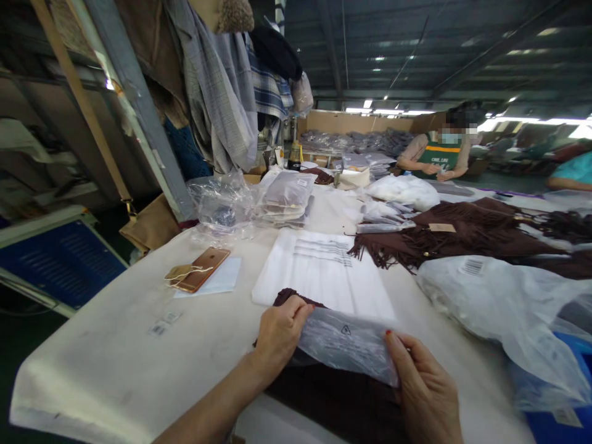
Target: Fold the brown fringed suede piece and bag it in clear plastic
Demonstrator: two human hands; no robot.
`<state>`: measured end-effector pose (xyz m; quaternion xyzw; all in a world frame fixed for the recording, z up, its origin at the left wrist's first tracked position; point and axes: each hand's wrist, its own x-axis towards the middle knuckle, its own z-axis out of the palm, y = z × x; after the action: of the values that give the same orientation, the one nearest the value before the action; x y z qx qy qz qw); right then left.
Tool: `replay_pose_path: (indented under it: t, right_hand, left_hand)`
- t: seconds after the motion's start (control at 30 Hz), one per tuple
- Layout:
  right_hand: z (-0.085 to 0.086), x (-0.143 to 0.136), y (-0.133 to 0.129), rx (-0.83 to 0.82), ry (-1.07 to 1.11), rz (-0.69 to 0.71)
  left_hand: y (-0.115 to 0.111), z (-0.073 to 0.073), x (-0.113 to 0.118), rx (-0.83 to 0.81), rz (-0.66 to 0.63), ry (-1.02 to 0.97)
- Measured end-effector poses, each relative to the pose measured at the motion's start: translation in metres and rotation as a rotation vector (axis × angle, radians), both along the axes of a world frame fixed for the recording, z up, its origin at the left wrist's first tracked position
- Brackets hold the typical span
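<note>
My left hand [281, 330] pinches the upper left edge of a clear plastic bag [345, 342] printed with a small triangle mark. Its right end is held between the thumb and fingers of my right hand [423, 382]. Dark brown folded fabric [333, 401] lies beneath the bag, and a bit of it shows past my left fingers. How much of the fabric is inside the bag, I cannot tell. Just beyond my hands is a stack of flat white plastic bags [319, 271] with dark print.
A phone [203, 269] with a tag lies on the left. Bagged goods [287, 194] and crumpled plastic [222, 206] sit behind. Brown fringed garments [462, 231] and a white plastic bag [490, 302] cover the right. A co-worker [435, 148] stands across the table.
</note>
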<state>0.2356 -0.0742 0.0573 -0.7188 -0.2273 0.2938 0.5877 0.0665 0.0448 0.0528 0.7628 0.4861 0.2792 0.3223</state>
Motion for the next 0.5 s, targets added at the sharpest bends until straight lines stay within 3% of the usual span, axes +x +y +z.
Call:
replay_pose_path:
  t: [0.13, 0.23, 0.37, 0.5]
  right_hand:
    - [-0.009, 0.003, -0.003, -0.018, 0.143, -0.068]
    - [0.003, 0.004, 0.002, 0.007, 0.123, -0.112]
    - [0.026, 0.006, 0.010, 0.025, 0.011, -0.119]
    - [0.031, 0.010, 0.014, 0.032, 0.010, -0.175]
  left_hand:
    - [-0.011, -0.018, -0.019, 0.039, -0.115, 0.060]
    - [-0.025, -0.027, -0.025, 0.310, -0.303, 0.250]
    - [-0.036, -0.039, -0.023, 0.545, -0.353, 0.443]
    - [-0.036, -0.040, -0.034, 0.654, -0.496, 0.279]
